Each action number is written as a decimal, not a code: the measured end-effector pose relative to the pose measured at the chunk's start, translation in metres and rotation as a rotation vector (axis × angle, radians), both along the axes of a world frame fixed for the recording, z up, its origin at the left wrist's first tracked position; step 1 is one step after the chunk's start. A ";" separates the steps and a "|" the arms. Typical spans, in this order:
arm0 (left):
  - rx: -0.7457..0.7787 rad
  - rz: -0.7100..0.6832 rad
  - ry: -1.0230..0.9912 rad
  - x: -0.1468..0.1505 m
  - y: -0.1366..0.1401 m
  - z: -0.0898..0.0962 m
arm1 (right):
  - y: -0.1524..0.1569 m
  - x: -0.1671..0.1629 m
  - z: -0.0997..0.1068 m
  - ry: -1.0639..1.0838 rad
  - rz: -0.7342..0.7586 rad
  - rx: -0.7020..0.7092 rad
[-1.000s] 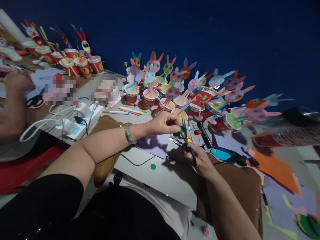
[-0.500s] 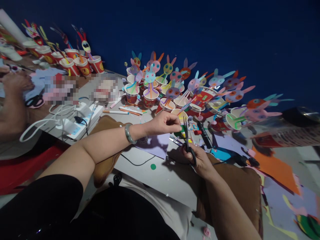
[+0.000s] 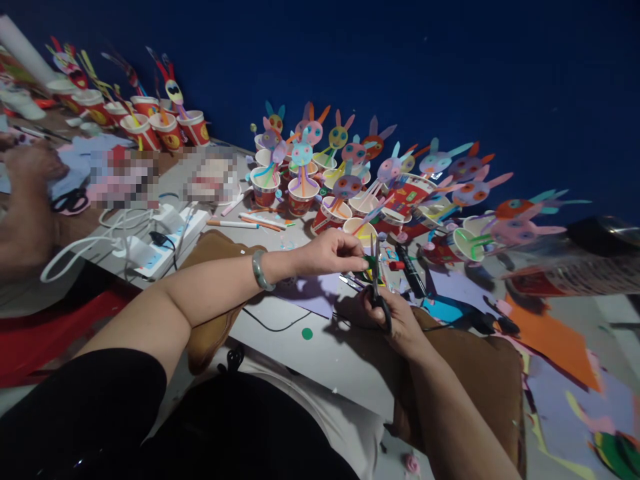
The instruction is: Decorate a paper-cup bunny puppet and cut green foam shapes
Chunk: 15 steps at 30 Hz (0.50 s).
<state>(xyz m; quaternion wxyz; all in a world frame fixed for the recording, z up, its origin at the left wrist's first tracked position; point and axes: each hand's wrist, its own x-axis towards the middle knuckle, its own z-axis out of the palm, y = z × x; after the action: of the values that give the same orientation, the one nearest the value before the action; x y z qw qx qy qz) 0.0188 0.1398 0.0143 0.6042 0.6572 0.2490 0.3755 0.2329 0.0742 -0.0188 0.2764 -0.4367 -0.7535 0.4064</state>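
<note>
My right hand point(image 3: 397, 320) is wrapped round the black handles of a pair of scissors point(image 3: 376, 293), whose blades point up and away from me. Just left of the blades, my left hand point(image 3: 337, 253), with a bangle on its wrist, pinches a small green piece of paper point(image 3: 370, 261), partly hidden by fingertips and blades. On the table below lies a small green paper disc point(image 3: 307, 334). A lilac sheet point(image 3: 313, 297) is spread under my left forearm. Close to the scissors are a black marker point(image 3: 411, 272) and a small red object point(image 3: 397, 265).
Paper cups with rabbit-faced figures point(image 3: 303, 190) crowd the back; more cups point(image 3: 193, 128) stand farther left. A power strip point(image 3: 173, 243) with white cables lies left, near another person's hand point(image 3: 35, 163). Orange paper point(image 3: 555, 340), scraps and a large clear container point(image 3: 580, 267) are at right.
My left hand has shifted slightly to the right, bringing its fingertips closer to the scissors. The scissor blades have tilted a little and look nearer together.
</note>
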 end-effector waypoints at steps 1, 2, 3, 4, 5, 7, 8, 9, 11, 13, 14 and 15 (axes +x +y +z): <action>-0.002 -0.003 -0.004 0.000 0.000 -0.001 | 0.000 0.000 0.000 0.002 0.000 0.003; -0.004 -0.004 -0.008 0.000 0.000 -0.001 | 0.000 0.000 0.000 0.003 -0.001 0.009; -0.005 -0.006 -0.012 0.000 0.000 -0.001 | 0.000 0.001 0.000 0.002 -0.001 0.015; -0.004 -0.007 -0.014 0.000 0.000 -0.001 | 0.000 0.001 0.000 -0.002 -0.002 0.020; -0.002 -0.006 -0.014 0.000 0.000 -0.001 | 0.000 0.001 0.001 -0.005 -0.003 0.026; 0.004 0.000 -0.009 -0.001 0.000 0.000 | 0.000 0.001 0.001 -0.013 -0.003 0.034; 0.008 0.005 -0.005 -0.001 0.000 0.001 | 0.000 0.001 0.001 -0.018 -0.003 0.036; 0.013 0.011 -0.001 -0.002 0.000 0.002 | 0.000 0.001 0.001 -0.023 -0.004 0.036; 0.020 0.021 0.010 -0.002 0.000 0.003 | 0.000 0.000 0.001 -0.034 -0.010 0.037; 0.024 0.026 0.019 -0.002 0.000 0.005 | -0.001 0.000 0.001 -0.040 -0.020 0.037; 0.025 0.029 0.022 -0.003 0.000 0.005 | -0.001 0.000 0.001 -0.042 -0.023 0.035; 0.025 0.031 0.024 -0.003 0.000 0.006 | -0.001 0.000 0.002 -0.043 -0.024 0.034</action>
<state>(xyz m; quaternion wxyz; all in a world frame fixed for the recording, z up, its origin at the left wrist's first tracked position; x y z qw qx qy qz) 0.0161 0.1400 0.0200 0.5869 0.6653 0.2616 0.3802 0.2328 0.0732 -0.0169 0.2722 -0.4498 -0.7607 0.3807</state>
